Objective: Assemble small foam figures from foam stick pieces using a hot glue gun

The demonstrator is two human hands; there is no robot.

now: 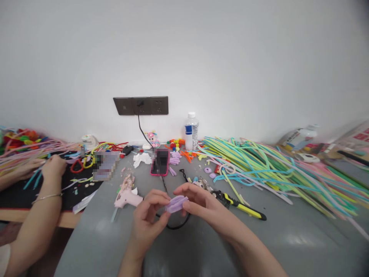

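Lilac pipe-cleaner loops (176,204) are held between the fingertips of the left hand (150,217) and the right hand (206,206), above the grey table (98,246). Pink glue gun (128,198) is seen leftward, yellow-and-black pliers (248,211) rightward.

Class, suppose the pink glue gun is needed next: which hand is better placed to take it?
Probably the left hand: the pink glue gun lies just beside it, while the right hand is farther off, beyond the purple piece both hands hold.
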